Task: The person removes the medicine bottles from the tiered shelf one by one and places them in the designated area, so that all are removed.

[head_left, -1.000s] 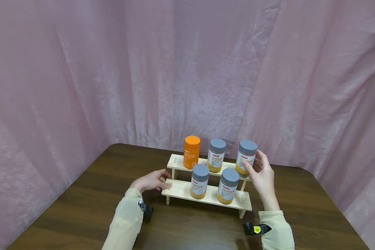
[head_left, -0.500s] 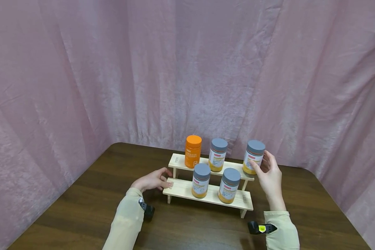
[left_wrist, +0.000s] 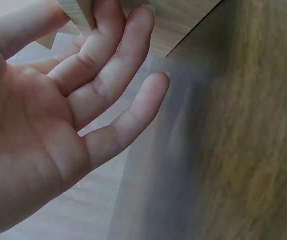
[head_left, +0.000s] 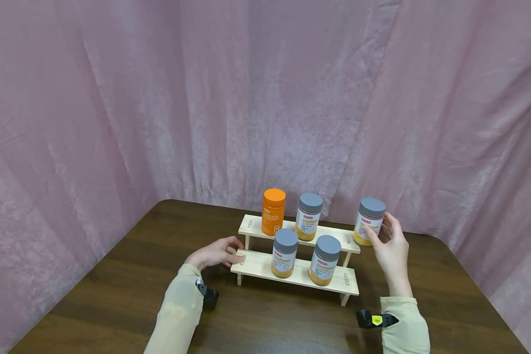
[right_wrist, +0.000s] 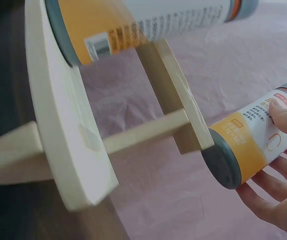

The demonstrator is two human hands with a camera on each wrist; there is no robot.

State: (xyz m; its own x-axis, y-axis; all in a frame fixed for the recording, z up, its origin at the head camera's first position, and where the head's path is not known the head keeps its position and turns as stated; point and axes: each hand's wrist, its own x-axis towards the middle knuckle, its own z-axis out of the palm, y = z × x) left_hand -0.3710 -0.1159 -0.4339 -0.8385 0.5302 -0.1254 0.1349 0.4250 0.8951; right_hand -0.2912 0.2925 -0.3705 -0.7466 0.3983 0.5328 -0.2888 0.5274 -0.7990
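Note:
My right hand (head_left: 391, 248) holds a grey-lidded supplement jar (head_left: 366, 223) upright, thumb in front and fingers behind, at the right end of a two-tier wooden display rack (head_left: 256, 263). In the right wrist view the jar's grey base (right_wrist: 223, 162) is just beyond the upper shelf's end (right_wrist: 196, 125). At the rack's left side, my left hand (head_left: 217, 253) pinches the end of the lower shelf, thumb on top; the left wrist view shows curled fingers (left_wrist: 103, 65) at the wood. An orange jar (head_left: 273, 214) and a grey-lidded jar (head_left: 308, 219) stand on the upper shelf.
Two more grey-lidded jars, one left (head_left: 284, 255) and one right (head_left: 324, 263), stand on the lower shelf. The rack rests on a dark wooden table (head_left: 265, 319). A pink curtain (head_left: 292, 98) hangs behind the table.
My right hand has carried its jar rightward, from over the upper shelf to beyond that shelf's right end. My left hand keeps its grip on the rack, and the other jars stay put.

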